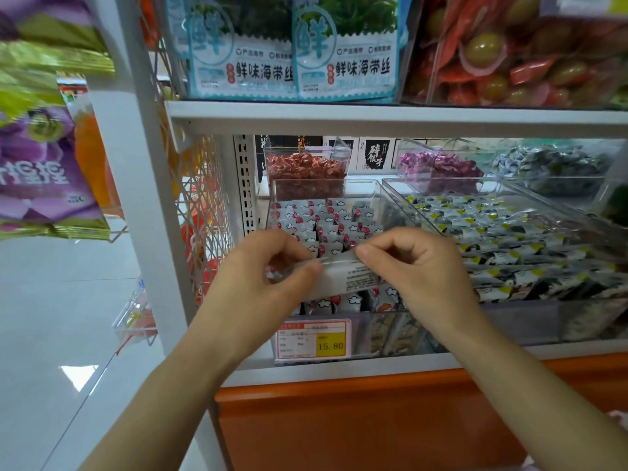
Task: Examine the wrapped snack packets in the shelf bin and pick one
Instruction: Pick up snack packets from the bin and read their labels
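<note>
Together, our left hand [268, 270] and right hand [418, 266] pinch one wrapped snack packet [343, 277] by its ends above the near end of the shelf bin [323, 181].

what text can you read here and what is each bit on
"鲜味海带丝", under a big "鲜": on both seaweed packs on the upper shelf.
"碎银子": box behind the bins.
"15.80": yellow price tag on the bin front; its other print is too small.
Packet pinched by left hand and right hand: print too blurred.
Purple bag: unreadable.
</note>
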### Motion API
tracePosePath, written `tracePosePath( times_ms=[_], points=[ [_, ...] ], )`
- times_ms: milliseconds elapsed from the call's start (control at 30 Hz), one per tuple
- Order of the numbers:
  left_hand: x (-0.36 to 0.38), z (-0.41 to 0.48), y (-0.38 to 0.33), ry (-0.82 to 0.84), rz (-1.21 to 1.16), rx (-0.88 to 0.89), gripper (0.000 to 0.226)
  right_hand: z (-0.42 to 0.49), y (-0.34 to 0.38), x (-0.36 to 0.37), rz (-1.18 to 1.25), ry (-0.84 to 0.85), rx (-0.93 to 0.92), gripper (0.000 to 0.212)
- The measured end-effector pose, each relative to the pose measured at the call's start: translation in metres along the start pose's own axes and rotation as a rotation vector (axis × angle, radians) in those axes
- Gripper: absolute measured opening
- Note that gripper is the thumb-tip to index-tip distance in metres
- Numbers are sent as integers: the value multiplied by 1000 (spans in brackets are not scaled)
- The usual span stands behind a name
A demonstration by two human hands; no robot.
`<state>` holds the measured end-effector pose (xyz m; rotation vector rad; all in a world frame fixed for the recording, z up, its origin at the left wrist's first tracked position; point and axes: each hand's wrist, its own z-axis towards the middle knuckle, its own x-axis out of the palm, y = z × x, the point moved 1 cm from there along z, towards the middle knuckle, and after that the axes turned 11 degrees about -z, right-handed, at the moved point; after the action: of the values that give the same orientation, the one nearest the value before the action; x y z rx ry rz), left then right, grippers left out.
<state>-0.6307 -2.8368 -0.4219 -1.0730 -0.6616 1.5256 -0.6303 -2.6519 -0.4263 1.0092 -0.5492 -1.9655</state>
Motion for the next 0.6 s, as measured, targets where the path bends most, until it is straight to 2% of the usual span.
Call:
tracePosePath(
  times_ms=[133,233,333,467,600],
  points=[
    [-11,5,1,68,-92,-107,17,0,0,0,20,54,10,13],
    [-17,6,0,121,-55,-104,22,0,0,1,34,95,13,10],
    [-20,7,0,118,-40,-98,16,0,0,3,59,109,19,9],
    [-21,8,3,95,-24,-77,15,-1,-1,6,73,71,28,10],
    [-15,4,-1,189,-15,-66,23,0,-3,6,-2,17,39,10]
  ],
)
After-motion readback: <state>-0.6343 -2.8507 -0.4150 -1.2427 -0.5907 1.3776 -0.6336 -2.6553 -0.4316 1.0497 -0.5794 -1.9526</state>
